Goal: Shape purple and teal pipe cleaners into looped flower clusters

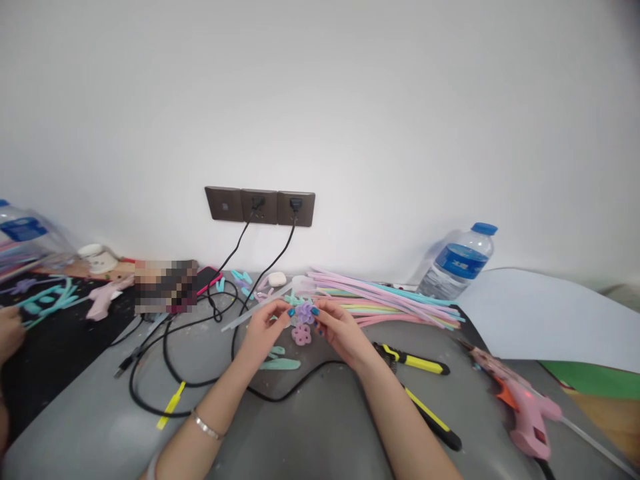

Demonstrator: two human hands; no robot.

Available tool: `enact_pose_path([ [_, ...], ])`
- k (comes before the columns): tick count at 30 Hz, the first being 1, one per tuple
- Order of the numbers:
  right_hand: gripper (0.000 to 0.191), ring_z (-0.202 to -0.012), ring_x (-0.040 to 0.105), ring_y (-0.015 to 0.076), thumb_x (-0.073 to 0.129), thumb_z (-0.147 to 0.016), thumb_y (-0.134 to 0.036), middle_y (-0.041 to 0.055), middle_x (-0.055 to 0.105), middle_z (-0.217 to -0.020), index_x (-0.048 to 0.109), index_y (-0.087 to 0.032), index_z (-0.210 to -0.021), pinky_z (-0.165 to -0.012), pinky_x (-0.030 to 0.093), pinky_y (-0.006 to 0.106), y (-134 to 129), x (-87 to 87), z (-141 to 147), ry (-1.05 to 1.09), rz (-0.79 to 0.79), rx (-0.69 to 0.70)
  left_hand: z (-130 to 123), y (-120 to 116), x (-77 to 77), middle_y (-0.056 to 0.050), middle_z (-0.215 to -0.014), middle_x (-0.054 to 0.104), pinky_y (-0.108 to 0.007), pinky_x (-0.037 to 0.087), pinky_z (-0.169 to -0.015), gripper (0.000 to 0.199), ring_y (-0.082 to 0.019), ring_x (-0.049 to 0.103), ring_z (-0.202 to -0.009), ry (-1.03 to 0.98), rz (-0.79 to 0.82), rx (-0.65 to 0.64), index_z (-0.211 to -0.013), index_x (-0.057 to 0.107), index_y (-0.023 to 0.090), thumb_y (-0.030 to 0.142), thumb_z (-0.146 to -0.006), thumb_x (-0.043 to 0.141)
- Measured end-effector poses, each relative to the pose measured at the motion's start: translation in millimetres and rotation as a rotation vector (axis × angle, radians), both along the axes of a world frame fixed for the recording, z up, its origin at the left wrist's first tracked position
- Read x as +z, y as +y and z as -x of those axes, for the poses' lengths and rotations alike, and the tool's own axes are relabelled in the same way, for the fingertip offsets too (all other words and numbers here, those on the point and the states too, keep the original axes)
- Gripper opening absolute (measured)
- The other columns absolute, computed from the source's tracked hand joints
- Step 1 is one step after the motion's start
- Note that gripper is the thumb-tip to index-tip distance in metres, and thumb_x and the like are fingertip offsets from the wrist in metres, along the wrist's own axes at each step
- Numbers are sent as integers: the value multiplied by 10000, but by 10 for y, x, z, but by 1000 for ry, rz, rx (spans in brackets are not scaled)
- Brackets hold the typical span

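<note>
A small purple flower (305, 313) of fuzzy stems is pinched between both hands at the middle of the view. My left hand (270, 325) grips its left side with thumb and fingers. On the other side, my right hand (339, 327) pinches its right edge. Just below the purple flower is a pink flower (301, 335); whether the two touch is unclear. Teal fuzzy pieces (280, 364) lie on the grey table under my left hand. A bundle of pastel stems (385, 300) lies behind my right hand.
Yellow-black pliers (420, 363) and a pink glue gun (533, 413) lie right, near a water bottle (457, 263) and white paper (530, 313). Black cables (165, 353) loop across the left. Another person's hand (10, 331) is at the far left, by another pink glue gun (103, 298).
</note>
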State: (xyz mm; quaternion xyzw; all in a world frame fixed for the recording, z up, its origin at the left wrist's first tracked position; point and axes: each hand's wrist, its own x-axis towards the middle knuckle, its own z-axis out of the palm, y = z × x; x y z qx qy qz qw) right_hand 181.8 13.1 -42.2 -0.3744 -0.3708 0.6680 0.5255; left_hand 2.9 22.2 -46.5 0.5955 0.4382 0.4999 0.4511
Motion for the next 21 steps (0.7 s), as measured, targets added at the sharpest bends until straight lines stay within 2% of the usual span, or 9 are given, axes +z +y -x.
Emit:
enact_pose_path([
  [11, 306, -547, 428, 96, 838, -624, -406, -26, 548, -649, 651, -189, -733, -514, 343, 227, -25, -15, -5, 35, 25, 22, -18, -22, 6, -46, -787, 662, -247, 456, -635, 158, -152, 552, -693, -9, 36, -92, -778, 680, 150, 294, -712, 688],
  [21, 327, -551, 425, 91, 847, -602, -416, -34, 547, -670, 640, -195, -725, -536, 348, 233, -32, -1, 2, 48, 28, 25, -16, -35, 26, -14, -726, 603, -232, 424, -630, 101, -140, 521, -684, -15, -3, -90, -724, 633, 153, 230, -697, 693],
])
